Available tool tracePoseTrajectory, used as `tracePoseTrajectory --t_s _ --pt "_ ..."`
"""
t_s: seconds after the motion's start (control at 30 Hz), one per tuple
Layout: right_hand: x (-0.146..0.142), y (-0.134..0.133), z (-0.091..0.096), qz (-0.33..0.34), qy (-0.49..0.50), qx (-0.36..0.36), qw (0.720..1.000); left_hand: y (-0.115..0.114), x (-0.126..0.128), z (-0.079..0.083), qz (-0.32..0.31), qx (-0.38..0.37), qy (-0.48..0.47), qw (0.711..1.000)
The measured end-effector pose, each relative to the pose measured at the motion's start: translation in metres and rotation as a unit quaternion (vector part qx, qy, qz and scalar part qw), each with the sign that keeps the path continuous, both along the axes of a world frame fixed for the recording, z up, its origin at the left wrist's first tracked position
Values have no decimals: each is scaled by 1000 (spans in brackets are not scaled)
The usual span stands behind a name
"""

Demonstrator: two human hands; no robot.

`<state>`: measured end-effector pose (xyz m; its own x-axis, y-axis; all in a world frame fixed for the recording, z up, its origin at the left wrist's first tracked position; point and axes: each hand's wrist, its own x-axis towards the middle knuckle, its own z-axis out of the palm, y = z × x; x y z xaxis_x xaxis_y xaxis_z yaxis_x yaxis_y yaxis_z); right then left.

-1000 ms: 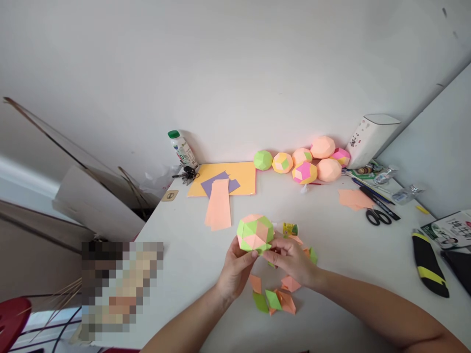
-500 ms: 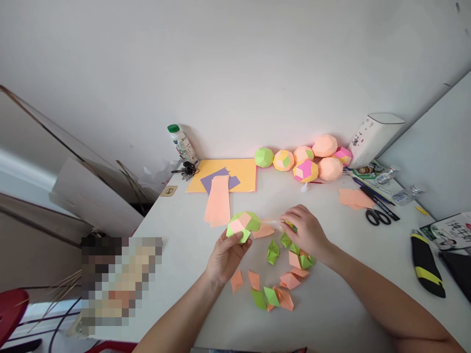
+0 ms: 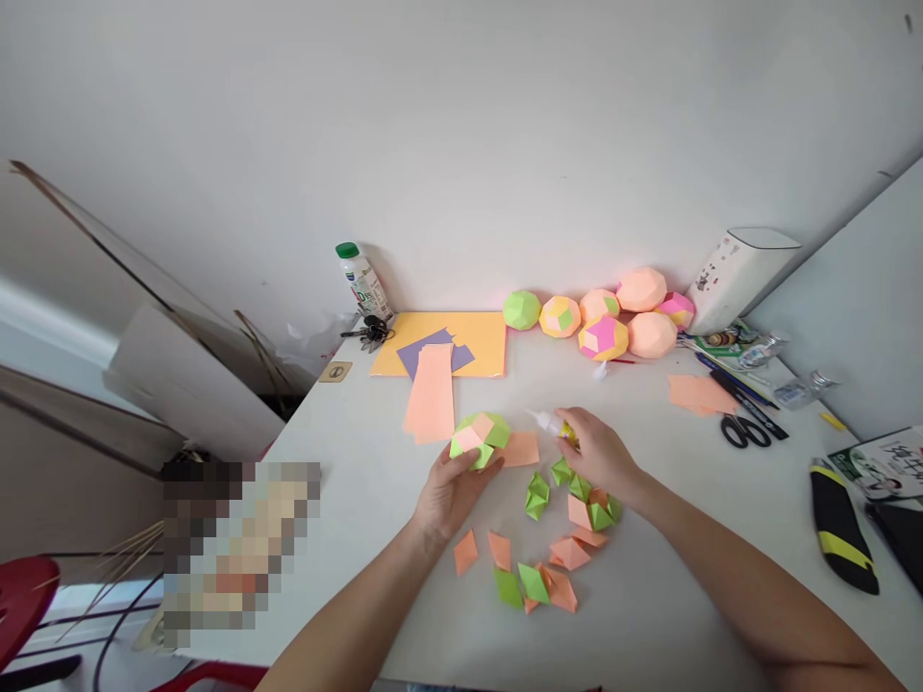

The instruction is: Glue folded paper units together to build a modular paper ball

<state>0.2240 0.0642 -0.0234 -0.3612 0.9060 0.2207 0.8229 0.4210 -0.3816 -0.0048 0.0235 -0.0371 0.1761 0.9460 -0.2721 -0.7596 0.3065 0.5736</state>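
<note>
My left hand (image 3: pixel 451 490) grips a green and peach paper ball (image 3: pixel 480 438) from below, just above the white table (image 3: pixel 649 615). My right hand (image 3: pixel 602 457) is closed on a small glue bottle (image 3: pixel 555 426) with a yellow label, its clear nozzle pointing left toward the ball. A flat peach paper piece (image 3: pixel 520 449) lies between the ball and the bottle. Several folded green and peach paper units (image 3: pixel 569 524) lie scattered on the table near both wrists.
Several finished paper balls (image 3: pixel 602 317) line the wall at the back. An orange sheet (image 3: pixel 439 343) with purple and peach paper lies back left, beside a bottle (image 3: pixel 361 281) and keys (image 3: pixel 367 333). Scissors (image 3: pixel 746 431), pens and a black-yellow case (image 3: pixel 840 524) are at right.
My right hand left the ball, moved right and picked up the glue bottle, now lifted with its nozzle toward the ball. My left hand lowered the ball and shifted it left.
</note>
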Motion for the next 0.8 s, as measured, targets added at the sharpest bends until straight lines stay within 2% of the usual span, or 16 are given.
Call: tracePoseTrajectory --t_s 0.1,0.17,0.23,0.33,0.43,0.6,0.8 --pt "0 -5 17 1 155 57 986 -2 -1 5 8 -10 -27 1000" --pt "-2 -11 30 63 228 89 968 -4 -1 9 14 -25 -40 999" --pt "-4 -18 39 133 253 117 951 -8 0 14 11 -37 -42 998" --pt "-8 -27 45 199 242 133 940 -13 3 20 -3 -41 -35 999" --pt "-12 -32 45 228 220 135 939 -15 4 24 -10 -39 -34 999" --pt "-14 -34 44 240 204 142 939 -14 4 25 12 -43 -24 999" --pt "-15 -32 41 233 185 135 945 -14 2 25 2 -30 -29 999"
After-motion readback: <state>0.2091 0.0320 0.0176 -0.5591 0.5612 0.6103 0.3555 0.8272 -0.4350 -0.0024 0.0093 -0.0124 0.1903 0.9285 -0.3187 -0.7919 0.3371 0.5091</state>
